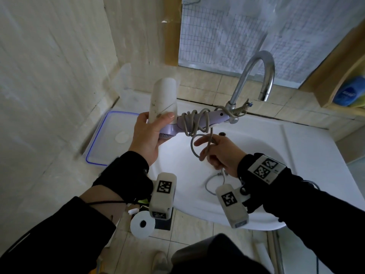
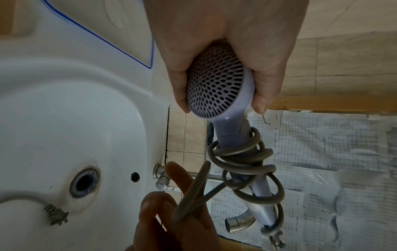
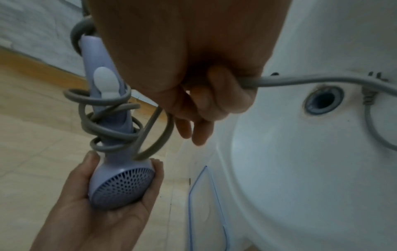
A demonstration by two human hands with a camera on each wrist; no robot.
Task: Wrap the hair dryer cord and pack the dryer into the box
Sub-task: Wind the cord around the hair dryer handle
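My left hand (image 1: 151,133) grips the hair dryer (image 1: 164,103) by its round rear end (image 2: 214,88); the white nozzle points up and the lilac handle (image 1: 203,120) sticks out to the right above the sink. Several turns of grey cord (image 1: 194,119) are coiled round the handle (image 3: 111,132). Just below the handle, my right hand (image 1: 217,153) grips a loose loop of that cord (image 3: 290,79). The plug end (image 2: 53,215) lies in the basin. The clear box with a blue rim (image 1: 110,135) sits on the counter to the left, by the wall.
A tall curved chrome faucet (image 1: 254,76) stands right behind the dryer's handle tip. The white sink (image 1: 286,175) fills the middle and right, drain (image 3: 322,100) open. A toilet paper roll (image 1: 142,224) sits below the counter. A blue bottle (image 1: 349,93) is on a right-hand shelf.
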